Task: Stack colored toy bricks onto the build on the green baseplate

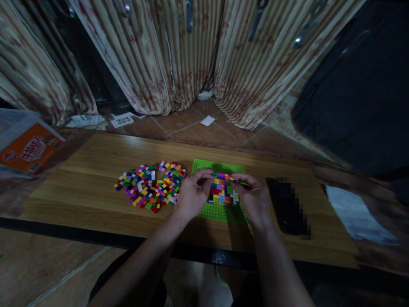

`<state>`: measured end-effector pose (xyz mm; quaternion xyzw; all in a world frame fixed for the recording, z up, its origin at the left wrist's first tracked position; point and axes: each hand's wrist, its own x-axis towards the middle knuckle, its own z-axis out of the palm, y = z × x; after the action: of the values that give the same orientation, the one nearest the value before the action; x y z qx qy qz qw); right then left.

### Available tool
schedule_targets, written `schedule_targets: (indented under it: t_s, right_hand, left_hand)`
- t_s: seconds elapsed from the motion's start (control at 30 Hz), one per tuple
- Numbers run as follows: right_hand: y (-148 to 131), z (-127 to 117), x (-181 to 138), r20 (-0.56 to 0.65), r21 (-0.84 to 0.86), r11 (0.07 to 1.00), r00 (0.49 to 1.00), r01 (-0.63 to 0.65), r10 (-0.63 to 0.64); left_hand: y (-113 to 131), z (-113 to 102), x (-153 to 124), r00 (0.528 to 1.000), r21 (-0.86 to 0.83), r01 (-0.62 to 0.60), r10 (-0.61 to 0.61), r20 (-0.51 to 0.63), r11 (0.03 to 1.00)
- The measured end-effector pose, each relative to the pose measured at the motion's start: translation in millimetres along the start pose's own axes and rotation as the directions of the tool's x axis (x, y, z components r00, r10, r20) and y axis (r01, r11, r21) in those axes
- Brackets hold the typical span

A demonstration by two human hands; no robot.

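My left hand [191, 194] and right hand [255, 199] pinch opposite ends of the multicoloured toy-brick assembly [221, 189]; pressing unevenly could pop bricks loose.

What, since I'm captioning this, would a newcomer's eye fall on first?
Probably the heap of colourful bricks on the wooden table, left of the bright green baseplate. Next, the left hand and right hand at that baseplate, gripping a multicoloured brick assembly between them.
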<state>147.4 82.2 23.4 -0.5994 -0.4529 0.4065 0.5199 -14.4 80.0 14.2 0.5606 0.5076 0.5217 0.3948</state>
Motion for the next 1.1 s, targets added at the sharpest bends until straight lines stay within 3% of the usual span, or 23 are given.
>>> schedule_targets:
  t_s: [0.47, 0.6, 0.7, 0.77, 0.9, 1.1]
  right_hand:
    - [-2, 5, -2, -0.043, 0.019, 1.0, 0.999, 0.003, -0.002]
    - [-3, 3, -5, -0.049, 0.027, 1.0, 0.999, -0.013, 0.015]
    - [-3, 1, -5, -0.057, 0.065, 0.997, 0.998, -0.036, 0.04]
    - [-3, 0, -5, -0.096, 0.105, 0.994, 0.995, -0.021, 0.031]
    - [-4, 0, -4, -0.161, 0.135, 0.99, 0.987, 0.045, -0.022]
    - [-7, 2, -4, -0.168, 0.053, 0.997, 0.985, 0.059, -0.049]
  left_hand:
    - [-2, -4, 1, 1.0, 0.011, -0.021, 0.021, -0.006, 1.0]
    - [-3, -22, 9, 0.997, 0.055, -0.036, 0.04, -0.072, 0.998]
    - [-8, -45, 17, 0.992, 0.182, 0.004, 0.019, -0.124, 0.983]
    - [-12, -61, 21, 0.989, 0.342, 0.032, 0.019, -0.143, 0.939]
    - [-19, -81, 23, 0.998, 0.62, -0.016, 0.053, -0.041, 0.784]
    - [-11, -73, 20, 0.985, 0.805, -0.157, 0.147, 0.087, 0.572]
